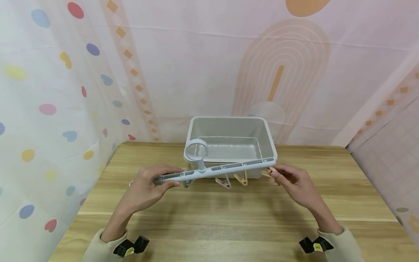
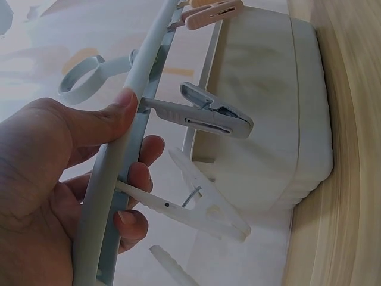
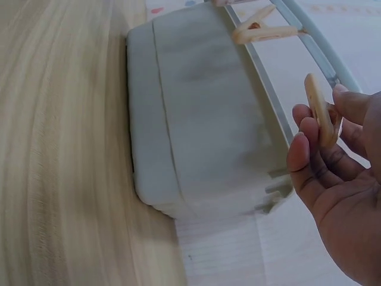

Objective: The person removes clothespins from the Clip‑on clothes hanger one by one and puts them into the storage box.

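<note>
A pale blue-grey clip hanger with a round hook is held tilted above the table, its right end higher. My left hand grips its left end, thumb on one side and fingers curled on the other. Clothespins dangle from the bar: a grey one, a white one, a pinkish one and a yellowish one. At the right end, my right hand pinches an orange-tan clothespin between thumb and fingers.
Behind the hanger stands a light grey plastic bin, open at the top, on the wooden table. A patterned curtain hangs along the table's back edge and left side.
</note>
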`<act>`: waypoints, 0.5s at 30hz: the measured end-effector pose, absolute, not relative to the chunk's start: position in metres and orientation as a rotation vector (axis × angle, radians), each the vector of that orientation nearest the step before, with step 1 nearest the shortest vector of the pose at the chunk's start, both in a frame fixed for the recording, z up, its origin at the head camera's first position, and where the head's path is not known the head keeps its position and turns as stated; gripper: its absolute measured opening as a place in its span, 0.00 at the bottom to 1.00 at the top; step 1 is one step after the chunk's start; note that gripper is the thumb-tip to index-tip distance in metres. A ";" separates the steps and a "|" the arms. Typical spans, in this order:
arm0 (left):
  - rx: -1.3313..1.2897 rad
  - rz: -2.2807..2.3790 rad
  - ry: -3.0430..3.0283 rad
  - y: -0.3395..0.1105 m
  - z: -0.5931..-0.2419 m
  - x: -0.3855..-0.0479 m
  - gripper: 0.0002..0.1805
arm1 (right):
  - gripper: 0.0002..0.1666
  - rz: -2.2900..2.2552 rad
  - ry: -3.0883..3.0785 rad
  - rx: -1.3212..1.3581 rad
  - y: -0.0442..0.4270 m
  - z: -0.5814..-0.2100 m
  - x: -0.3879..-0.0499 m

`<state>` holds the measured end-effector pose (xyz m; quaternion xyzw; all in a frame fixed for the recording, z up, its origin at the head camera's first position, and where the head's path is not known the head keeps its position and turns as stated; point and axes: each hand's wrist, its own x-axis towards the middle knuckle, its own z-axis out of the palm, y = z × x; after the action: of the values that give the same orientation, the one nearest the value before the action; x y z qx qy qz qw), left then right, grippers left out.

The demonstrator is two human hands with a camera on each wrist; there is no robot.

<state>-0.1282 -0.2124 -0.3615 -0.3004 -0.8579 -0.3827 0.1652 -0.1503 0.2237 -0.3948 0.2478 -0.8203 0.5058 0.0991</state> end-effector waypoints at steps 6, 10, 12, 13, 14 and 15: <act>-0.843 -1.083 -2.457 -0.212 -0.357 -0.127 0.19 | 0.14 1.446 -2.397 0.737 0.227 -0.392 -0.151; -0.836 -1.092 -2.461 -0.212 -0.356 -0.127 0.19 | 0.15 1.441 -2.335 0.766 0.229 -0.392 -0.153; -0.843 -1.110 -2.457 -0.212 -0.355 -0.127 0.20 | 0.15 1.442 -2.298 0.775 0.229 -0.392 -0.154; -0.845 -1.119 -2.455 -0.212 -0.355 -0.127 0.20 | 0.15 1.448 -2.279 0.773 0.228 -0.392 -0.153; -0.848 -1.127 -2.453 -0.212 -0.354 -0.127 0.20 | 0.15 1.452 -2.257 0.771 0.227 -0.392 -0.153; -0.852 -1.137 -2.451 -0.212 -0.354 -0.127 0.20 | 0.15 1.451 -2.238 0.765 0.226 -0.392 -0.153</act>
<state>-0.1270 -0.2120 -0.3539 -0.2973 -0.8549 -0.3965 0.1536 -0.1528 0.2260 -0.3918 0.2712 -0.7930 0.5143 0.1822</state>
